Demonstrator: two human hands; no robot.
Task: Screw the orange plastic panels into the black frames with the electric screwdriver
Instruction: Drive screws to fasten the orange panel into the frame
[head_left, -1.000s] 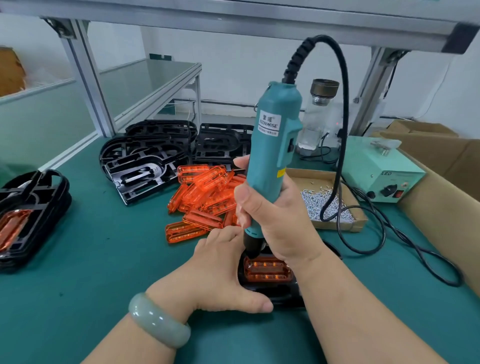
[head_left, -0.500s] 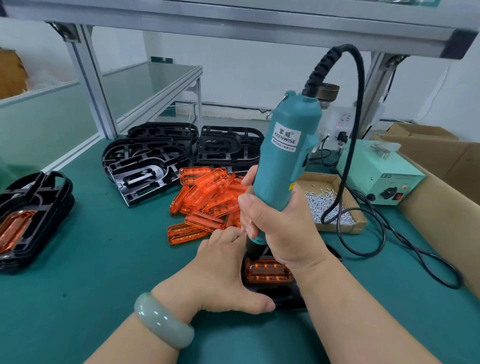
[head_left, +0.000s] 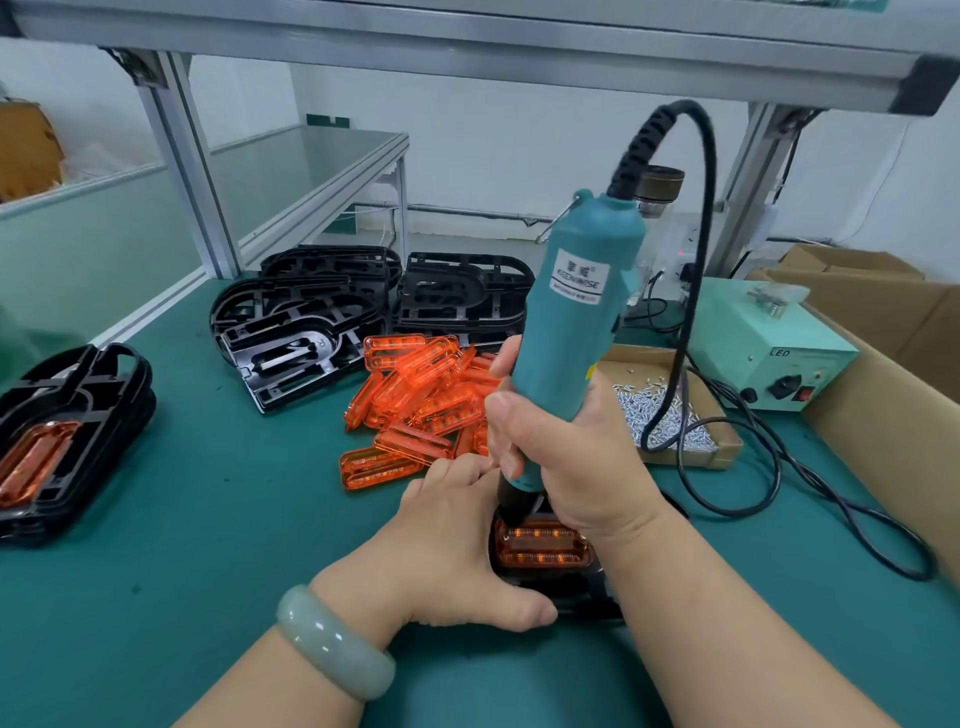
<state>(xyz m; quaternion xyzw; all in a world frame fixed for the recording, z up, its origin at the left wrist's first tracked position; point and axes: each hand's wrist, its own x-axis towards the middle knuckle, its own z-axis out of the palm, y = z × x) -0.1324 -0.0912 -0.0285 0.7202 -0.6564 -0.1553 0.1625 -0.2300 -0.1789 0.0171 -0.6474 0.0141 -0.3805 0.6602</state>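
Across the green bench mat (head_left: 208, 519), stacked black frames (head_left: 311, 317) sit at the back, with loose orange panels (head_left: 421, 395) piled just in front. The right hand (head_left: 561, 457) wraps fully round the upright teal electric screwdriver (head_left: 571, 312), its bit down on the orange panel (head_left: 543, 545) seated in the near black frame (head_left: 582, 597). The left hand (head_left: 447, 551) clasps that frame's left side, thumb along its near edge. Screws (head_left: 691, 436) fill a cardboard tray.
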